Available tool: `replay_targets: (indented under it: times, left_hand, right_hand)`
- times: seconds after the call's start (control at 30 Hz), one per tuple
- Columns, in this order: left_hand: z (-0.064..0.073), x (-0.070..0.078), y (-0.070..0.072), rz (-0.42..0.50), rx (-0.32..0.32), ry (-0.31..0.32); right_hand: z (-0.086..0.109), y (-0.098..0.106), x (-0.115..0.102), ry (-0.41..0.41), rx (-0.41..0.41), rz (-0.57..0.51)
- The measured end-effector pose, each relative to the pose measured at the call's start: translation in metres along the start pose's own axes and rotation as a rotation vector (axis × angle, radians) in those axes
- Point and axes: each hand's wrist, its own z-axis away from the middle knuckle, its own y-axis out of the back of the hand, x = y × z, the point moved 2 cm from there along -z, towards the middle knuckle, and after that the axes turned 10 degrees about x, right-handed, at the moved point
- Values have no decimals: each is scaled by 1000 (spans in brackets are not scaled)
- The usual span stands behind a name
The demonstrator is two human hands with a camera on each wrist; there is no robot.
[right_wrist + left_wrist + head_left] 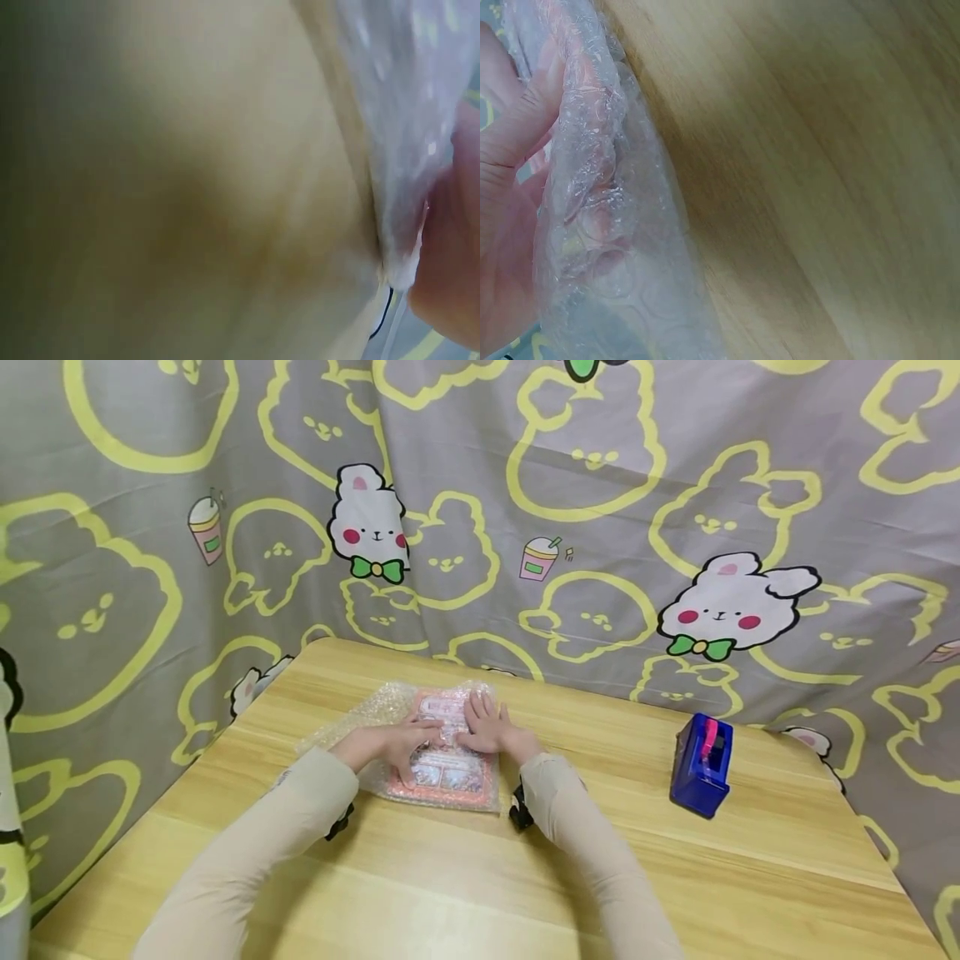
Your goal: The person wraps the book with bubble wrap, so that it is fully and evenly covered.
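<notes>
A flat pink printed item (450, 777) lies on the table inside clear bubble wrap (367, 712); its exact kind is hard to make out. My left hand (397, 743) rests on its left side with the fingers spread over the wrap. On the upper right part lies my right hand (486, 727), fingers straight and palm down. In the left wrist view the thumb touches the crinkled bubble wrap (615, 195) along its edge. The right wrist view is blurred and shows the wrap (405, 135) beside part of the hand.
A blue tape dispenser (699, 768) with a pink roll stands to the right on the wooden table (450, 877). A grey curtain (465, 460) with cartoon rabbits hangs behind the table's back edge and along its sides.
</notes>
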Motion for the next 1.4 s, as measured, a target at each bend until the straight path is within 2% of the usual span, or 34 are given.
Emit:
replay_targets:
  times: [0.27, 0.4, 0.53, 0.73, 0.87, 1.0, 1.13, 1.23, 1.4]
  left_hand:
    - [-4, 2, -3, 41, -32, 26]
    - [-4, 3, -2, 43, -33, 7]
    - [-1, 2, 0, 23, -8, -14]
    - [2, 3, 0, 11, 13, -24]
    - [6, 7, -2, 38, 21, -15]
    - [17, 8, -4, 52, 51, -13]
    - [33, 5, -8, 75, 73, 18]
    - [48, 0, -8, 150, 104, 39]
    - [73, -15, 1, 289, 198, 19]
  right_hand:
    - [22, -5, -15, 64, -64, 82]
    - [26, -5, -18, 41, -74, 99]
    - [25, -3, -20, 20, -72, 46]
    - [23, -3, -21, -11, -92, 44]
    - [25, -2, -20, -16, -102, 28]
    - [26, -2, -20, -31, -100, 12]
    - [25, -3, -19, -44, -99, 23]
    - [25, -4, -19, -38, -94, 18]
    - [26, -4, -20, -31, -84, -14]
